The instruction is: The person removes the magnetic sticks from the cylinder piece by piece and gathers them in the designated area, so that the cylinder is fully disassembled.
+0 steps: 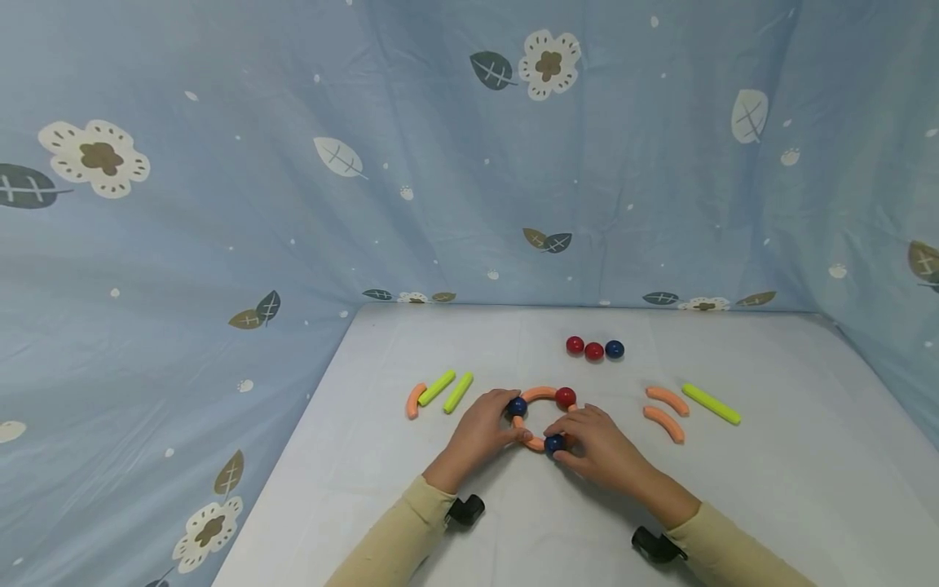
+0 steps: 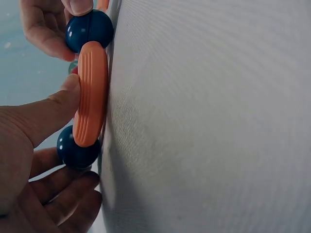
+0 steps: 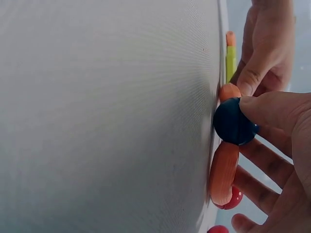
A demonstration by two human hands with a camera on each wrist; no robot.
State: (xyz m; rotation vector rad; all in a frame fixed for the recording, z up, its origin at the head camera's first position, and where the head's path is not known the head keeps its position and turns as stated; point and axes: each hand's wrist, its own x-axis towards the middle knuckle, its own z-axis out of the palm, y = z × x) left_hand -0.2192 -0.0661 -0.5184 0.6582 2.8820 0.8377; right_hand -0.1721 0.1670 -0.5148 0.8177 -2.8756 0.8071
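A ring of orange curved rods and balls lies on the white table, between both hands. My left hand [image 1: 480,424] grips its left side, thumb on an orange curved rod [image 2: 91,94] and fingers around behind the left blue ball [image 2: 77,148]. With thumb and fingers, my right hand [image 1: 597,444] pinches the front blue ball [image 3: 234,121]. That ball touches the ends of two curved rods, one on each side. At the ring's far right sits a red ball [image 1: 566,398], and another orange curved rod [image 1: 540,393] spans the far side. The right hand partly hides the ring's right side.
Behind the ring are two red balls [image 1: 594,351] and a blue ball [image 1: 614,350]. Two yellow-green straight rods [image 1: 458,393] and an orange curved rod [image 1: 412,401] lie left. Right are two orange curved rods [image 1: 663,425] and a yellow-green rod [image 1: 711,403]. A patterned blue curtain [image 1: 440,163] hangs behind.
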